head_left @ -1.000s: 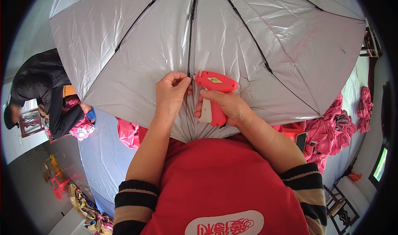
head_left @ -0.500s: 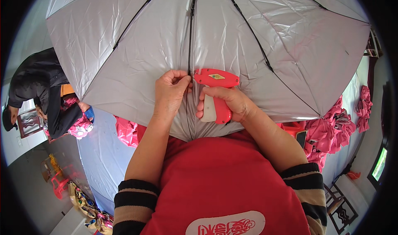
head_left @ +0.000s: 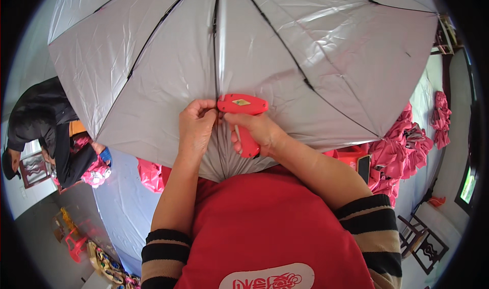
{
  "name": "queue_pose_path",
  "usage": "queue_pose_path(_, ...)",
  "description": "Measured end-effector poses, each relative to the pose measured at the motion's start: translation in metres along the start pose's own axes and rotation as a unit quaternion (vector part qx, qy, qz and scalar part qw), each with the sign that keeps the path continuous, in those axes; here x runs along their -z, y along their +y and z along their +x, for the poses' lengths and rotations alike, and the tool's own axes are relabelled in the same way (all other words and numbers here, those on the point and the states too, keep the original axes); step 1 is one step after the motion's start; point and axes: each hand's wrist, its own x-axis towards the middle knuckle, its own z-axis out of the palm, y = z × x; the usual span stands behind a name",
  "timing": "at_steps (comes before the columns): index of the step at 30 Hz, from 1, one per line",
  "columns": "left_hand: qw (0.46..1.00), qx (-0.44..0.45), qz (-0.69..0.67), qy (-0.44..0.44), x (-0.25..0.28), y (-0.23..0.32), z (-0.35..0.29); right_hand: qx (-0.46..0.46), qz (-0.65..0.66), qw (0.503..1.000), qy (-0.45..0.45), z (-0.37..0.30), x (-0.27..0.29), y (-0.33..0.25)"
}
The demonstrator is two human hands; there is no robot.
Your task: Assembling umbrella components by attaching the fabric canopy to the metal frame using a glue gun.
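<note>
An opened umbrella canopy [head_left: 249, 70], silver-grey on the side facing me, spreads in front of me with thin black ribs. My left hand [head_left: 195, 126] is closed, its thumb and fingertips pinching the lower part of the middle rib [head_left: 215, 59] at the cloth. Just to its right, my right hand [head_left: 261, 131] grips a red pistol-shaped hand tool [head_left: 243, 104] with a pale trigger. The tool's nose touches or nearly touches the rib beside my left fingertips. What exactly lies between those fingertips is too small to make out.
Bunched pink-red cloth [head_left: 400, 151] lies at the right, beside a red container [head_left: 351, 157]. A light blue surface [head_left: 119, 202] stretches along the left. Farther left, a person in black [head_left: 43, 121] bends over pink cloth. A red stool [head_left: 76, 245] stands lower left.
The red tool has come in to the rib and my left fingertips. My right fingers have closed further, covering more of the pale trigger. The canopy appears shifted left in view.
</note>
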Motion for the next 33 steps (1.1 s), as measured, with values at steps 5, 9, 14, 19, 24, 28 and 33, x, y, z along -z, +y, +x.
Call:
queue_pose_path(5,0.999,-0.02,0.047,-0.009,0.016,-0.004,0.003,-0.027,-0.027,0.999,0.021,-0.01,-0.004,-0.006)
queue_pose_path(9,0.921,-0.098,0.376,0.018,0.055,0.043,0.025,0.011,-0.136,0.99,0.019,-0.048,0.008,-0.054)
queue_pose_path(14,0.608,-0.221,0.73,0.221,0.128,0.077,0.062,0.088,-0.149,0.983,0.063,-0.064,0.028,-0.089)
queue_pose_path(19,0.836,-0.195,0.513,0.024,0.012,0.028,0.048,0.118,-0.064,0.991,0.004,-0.035,0.05,-0.071)
queue_pose_path(24,0.881,-0.157,0.445,0.012,-0.03,0.002,0.034,0.142,-0.014,0.99,-0.023,-0.019,0.051,-0.057)
queue_pose_path(28,0.872,-0.151,0.466,-0.02,-0.027,0.025,0.072,0.087,-0.018,0.996,-0.024,-0.008,0.051,-0.062)
queue_pose_path(33,0.93,-0.266,0.239,0.079,-0.046,0.041,0.112,0.048,-0.036,0.998,0.022,0.018,0.037,-0.078)
